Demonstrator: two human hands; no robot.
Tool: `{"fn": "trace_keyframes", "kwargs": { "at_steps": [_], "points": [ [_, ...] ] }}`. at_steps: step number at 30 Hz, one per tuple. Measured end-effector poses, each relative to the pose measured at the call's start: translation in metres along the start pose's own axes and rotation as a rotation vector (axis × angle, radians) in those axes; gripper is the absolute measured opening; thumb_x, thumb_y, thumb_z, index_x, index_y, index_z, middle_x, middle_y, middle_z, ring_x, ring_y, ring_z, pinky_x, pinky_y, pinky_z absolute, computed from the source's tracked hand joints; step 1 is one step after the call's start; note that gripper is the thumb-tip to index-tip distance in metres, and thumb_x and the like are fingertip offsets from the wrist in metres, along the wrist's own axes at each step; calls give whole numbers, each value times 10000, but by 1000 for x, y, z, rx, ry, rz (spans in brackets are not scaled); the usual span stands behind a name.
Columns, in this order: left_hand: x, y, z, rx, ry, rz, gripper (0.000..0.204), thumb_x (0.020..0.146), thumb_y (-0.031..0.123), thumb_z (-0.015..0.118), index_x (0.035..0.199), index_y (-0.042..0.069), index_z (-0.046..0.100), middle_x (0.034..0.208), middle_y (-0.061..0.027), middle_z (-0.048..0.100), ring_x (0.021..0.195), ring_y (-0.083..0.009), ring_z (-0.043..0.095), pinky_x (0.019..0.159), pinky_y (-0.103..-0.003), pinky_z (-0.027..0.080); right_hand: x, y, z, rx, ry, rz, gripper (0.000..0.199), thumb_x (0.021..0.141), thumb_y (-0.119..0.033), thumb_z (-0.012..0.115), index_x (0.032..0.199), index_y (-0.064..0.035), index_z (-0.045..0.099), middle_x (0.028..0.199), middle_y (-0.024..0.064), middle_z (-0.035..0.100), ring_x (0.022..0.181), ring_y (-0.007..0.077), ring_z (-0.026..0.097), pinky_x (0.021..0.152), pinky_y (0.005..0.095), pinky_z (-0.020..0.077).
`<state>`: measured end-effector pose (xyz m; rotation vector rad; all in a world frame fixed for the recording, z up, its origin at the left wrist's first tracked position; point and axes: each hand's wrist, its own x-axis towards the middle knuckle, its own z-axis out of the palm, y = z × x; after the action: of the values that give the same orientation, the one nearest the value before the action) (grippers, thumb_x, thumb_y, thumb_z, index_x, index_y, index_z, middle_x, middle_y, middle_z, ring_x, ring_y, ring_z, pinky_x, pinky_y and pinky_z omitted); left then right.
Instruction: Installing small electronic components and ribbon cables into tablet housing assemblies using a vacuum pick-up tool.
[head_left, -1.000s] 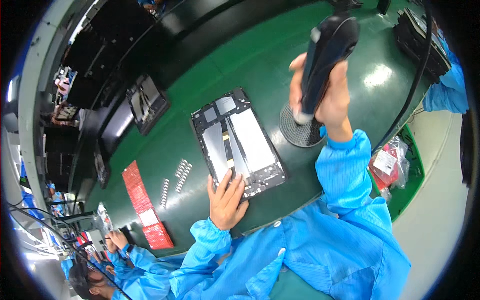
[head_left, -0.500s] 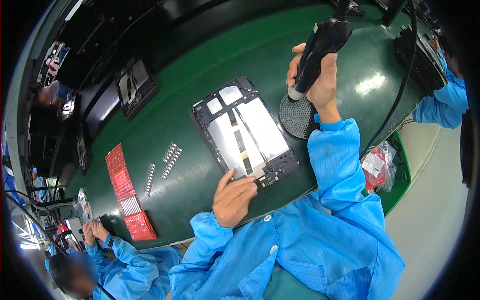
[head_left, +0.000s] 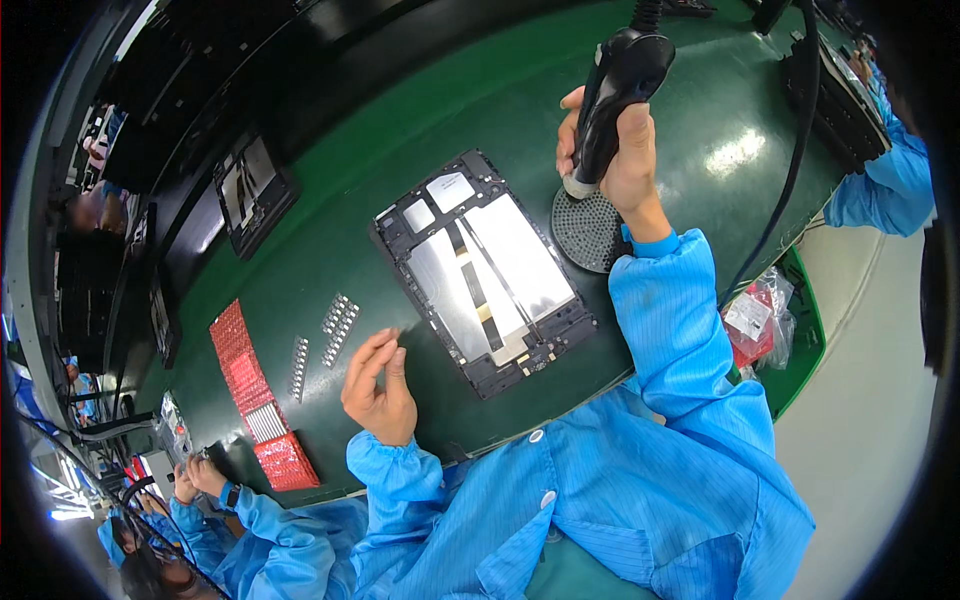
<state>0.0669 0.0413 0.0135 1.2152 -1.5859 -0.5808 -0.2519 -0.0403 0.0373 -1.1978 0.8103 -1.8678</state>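
My right hand [head_left: 628, 160] is wrapped around a black electric screwdriver [head_left: 618, 95], its lower end over the round dotted screw tray [head_left: 590, 230]. Whether the bit touches a screw is hidden. In front of me lies an opened tablet-like device [head_left: 520, 255] with silver battery panels, a black frame and a flat cable down the middle. Off its lower left side is my left hand [head_left: 382, 392], thumb apart from the slightly bent fingers and nothing visible in it.
Two strips of small metal parts [head_left: 340, 328] and a red bubble-wrap strip [head_left: 248, 380] lie on the green table [head_left: 430, 130]. A similar device [head_left: 250, 195] stands back left. At right are a green bin [head_left: 805, 340] and a hanging cable [head_left: 785, 210]. A co-worker's hands [head_left: 195, 478] are lower left.
My left hand has left the device's lower edge and moved left over the table, thumb spreading. The right hand with the screwdriver has shifted slightly left, still over the screw tray.
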Motion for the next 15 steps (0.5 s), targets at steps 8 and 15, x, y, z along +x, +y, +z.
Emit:
{"fn": "trace_keyframes", "kwargs": {
  "at_steps": [8,15],
  "points": [
    [8,-12,-5,-239,-32,-517,160,785,-10,682,928,-69,640,810,-109,660,696,-171,642,648,-241,514,-5,-19,-1,13,-19,-64,823,840,-721,333,1140,33,473,694,86,544,569,185,539,529,306,446],
    [43,-20,20,-419,-222,-511,170,823,63,671,925,-69,645,805,-92,668,642,-113,618,603,-225,509,-12,-28,36,68,-135,-59,887,825,-766,224,1138,30,462,671,100,531,551,200,529,534,323,447]
  ]
}}
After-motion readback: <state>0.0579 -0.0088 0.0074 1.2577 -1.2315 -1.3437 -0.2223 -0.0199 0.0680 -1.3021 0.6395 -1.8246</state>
